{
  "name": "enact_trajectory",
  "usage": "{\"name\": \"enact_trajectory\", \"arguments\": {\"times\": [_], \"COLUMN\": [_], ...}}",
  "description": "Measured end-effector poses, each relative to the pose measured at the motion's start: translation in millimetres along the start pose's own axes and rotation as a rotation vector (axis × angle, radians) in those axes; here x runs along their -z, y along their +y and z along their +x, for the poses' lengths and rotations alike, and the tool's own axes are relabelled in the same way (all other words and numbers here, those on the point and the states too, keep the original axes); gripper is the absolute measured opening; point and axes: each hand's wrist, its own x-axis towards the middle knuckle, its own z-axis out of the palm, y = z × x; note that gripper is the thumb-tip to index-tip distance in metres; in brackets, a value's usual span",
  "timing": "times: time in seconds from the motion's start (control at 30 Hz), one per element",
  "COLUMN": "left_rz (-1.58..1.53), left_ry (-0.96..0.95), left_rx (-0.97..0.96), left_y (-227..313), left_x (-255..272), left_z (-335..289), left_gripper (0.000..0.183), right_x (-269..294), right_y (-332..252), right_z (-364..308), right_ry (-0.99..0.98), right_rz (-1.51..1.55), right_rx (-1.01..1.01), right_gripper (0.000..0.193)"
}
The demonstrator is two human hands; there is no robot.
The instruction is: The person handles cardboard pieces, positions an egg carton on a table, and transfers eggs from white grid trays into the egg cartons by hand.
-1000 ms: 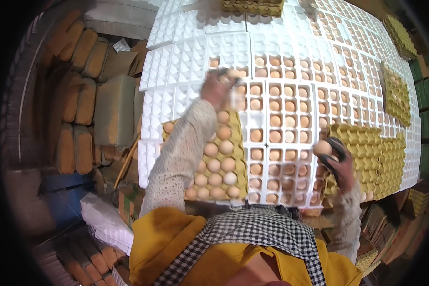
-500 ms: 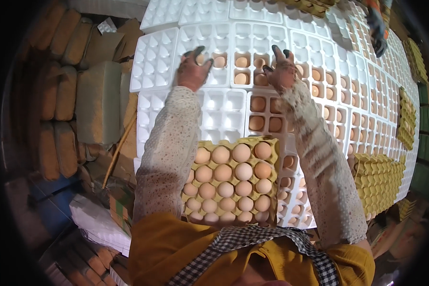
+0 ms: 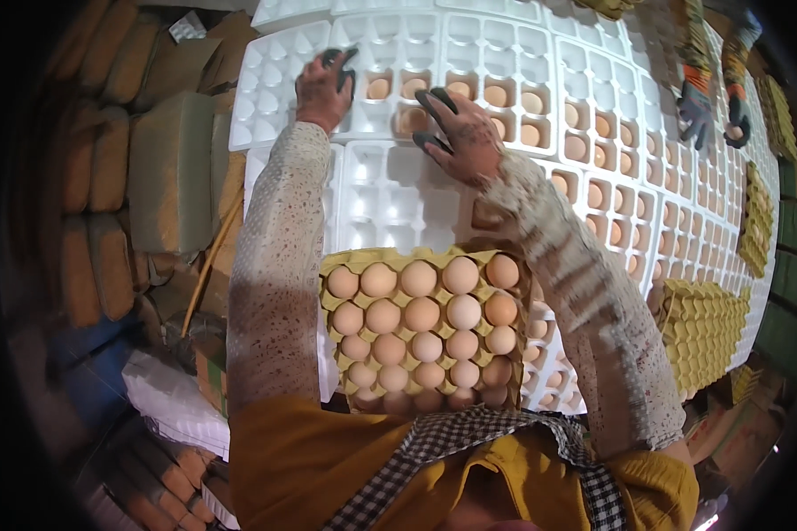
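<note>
My left hand (image 3: 325, 93), with dark fingertips, hovers at the edge between two white foam egg trays (image 3: 279, 84). Its fingers are bent and apart, and no egg shows in it. My right hand (image 3: 466, 140) is open, thumb and fingers spread, just beside a brown egg (image 3: 412, 121) sitting in a foam tray cell. Two more eggs lie in the row behind it, one of them a pale brown egg (image 3: 377, 88). Close to my body, a yellowish pulp egg tray (image 3: 332, 258) holds rows of brown eggs and rests on the foam trays.
Foam trays filled with eggs (image 3: 598, 190) stretch to the right. Stacked pulp trays (image 3: 704, 327) stand at the right edge. A co-worker's gloved hands (image 3: 698, 115) reach in from the upper right. Wrapped bundles (image 3: 177, 177) and a wooden stick (image 3: 208, 270) are on the left.
Both my hands have moved left and farther away. An egg now sits in the cell beside my right hand. The co-worker's hands have come lower into view.
</note>
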Motion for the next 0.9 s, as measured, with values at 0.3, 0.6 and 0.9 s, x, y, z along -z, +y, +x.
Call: {"name": "enact_trajectory", "arguments": {"times": [0.3, 0.6, 0.9], "left_rz": [-0.23, -0.701, -0.426], "left_ry": [-0.002, -0.604, -0.635], "left_rx": [-0.051, -0.14, -0.977], "left_y": [-18, 289, 677], "left_x": [18, 73, 48], "left_z": [-9, -36, -256], "left_gripper": [0.038, 0.035, 0.059], "right_x": [200, 382, 383], "right_y": [-23, 6, 26], "right_z": [-229, -554, -662], "right_ry": [0.14, 0.055, 0.683], "right_rz": [0.136, -0.663, -0.005], "right_rx": [-0.388, -1.375, -1.043], "right_gripper": [0.039, 0.048, 0.035]}}
